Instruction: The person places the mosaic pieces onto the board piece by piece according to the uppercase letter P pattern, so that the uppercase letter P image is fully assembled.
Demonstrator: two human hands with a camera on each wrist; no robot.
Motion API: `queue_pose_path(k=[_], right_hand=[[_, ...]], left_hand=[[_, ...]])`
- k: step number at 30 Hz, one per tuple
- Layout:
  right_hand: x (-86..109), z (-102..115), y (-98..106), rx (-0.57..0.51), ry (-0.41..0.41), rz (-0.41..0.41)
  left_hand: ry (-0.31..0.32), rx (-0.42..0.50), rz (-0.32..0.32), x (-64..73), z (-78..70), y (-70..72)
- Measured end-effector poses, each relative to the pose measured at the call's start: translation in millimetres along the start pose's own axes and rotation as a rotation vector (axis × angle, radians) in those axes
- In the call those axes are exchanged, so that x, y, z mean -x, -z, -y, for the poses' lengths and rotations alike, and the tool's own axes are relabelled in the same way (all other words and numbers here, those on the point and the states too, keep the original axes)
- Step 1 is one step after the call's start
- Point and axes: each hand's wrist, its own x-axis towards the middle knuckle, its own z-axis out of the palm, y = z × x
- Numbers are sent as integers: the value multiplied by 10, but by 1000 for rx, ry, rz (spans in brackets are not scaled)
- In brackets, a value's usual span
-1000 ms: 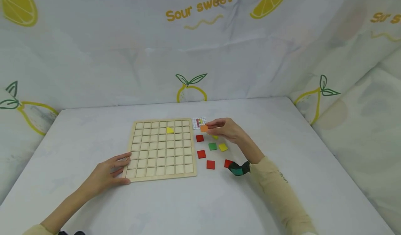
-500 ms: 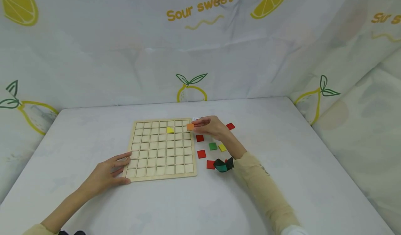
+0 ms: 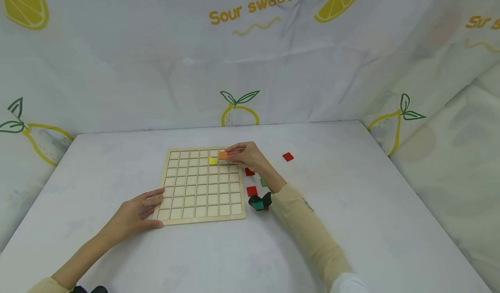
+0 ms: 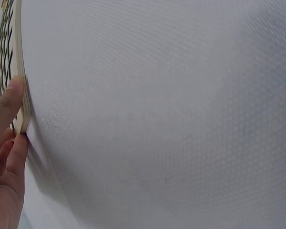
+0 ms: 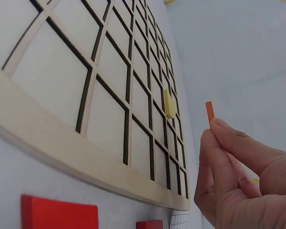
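My right hand (image 3: 248, 156) pinches an orange square tile (image 3: 222, 155) between thumb and fingers, over the back right part of a wooden grid board (image 3: 205, 219). In the right wrist view the orange tile (image 5: 210, 113) is edge-on and raised above the board. A yellow tile with a slanted side (image 3: 212, 161) sits in a cell just left of it. At the board's front left corner, my left hand (image 3: 134, 215) holds the edge with fingers and thumb. The left wrist view shows its fingertips against the board's side (image 4: 20, 57).
Right of the board lie loose tiles: red ones (image 3: 251, 191), a green one (image 3: 263, 182) partly under the arm, and a red one (image 3: 288, 156) farther out. A small printed grid card (image 5: 180, 220) lies beside the board. Lemon-print cloth (image 3: 234, 67) hangs behind the white table.
My right hand has carried the orange tile leftward from beside the board to above its back rows. The left hand has stayed at the corner.
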Motion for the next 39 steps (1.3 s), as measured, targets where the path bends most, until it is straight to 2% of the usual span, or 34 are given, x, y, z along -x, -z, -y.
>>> queue_pose_path(k=[7,11,20,24,27,31,39], right_hand=[[-89,-32,-142,11,52,23],[-111,-25,-232,73,69,8],[-187,-31,-416,417,176,-75],[-206,-20,-479,542,213,-113],[-217,-10,-513,609,231,-112],[-225,-7,-551,648,253,-96],[-189,-2,-597,642,287,-67]], left_hand=[[-2,-8,-2,-1,3,-3],[-19,2,-4,-1,22,2],[-22,44,-3,4,23,9],[-32,38,-11,-1,15,3],[-27,33,-11,-6,11,0],[-22,20,-5,-10,12,0],[-12,32,-1,-14,15,3]])
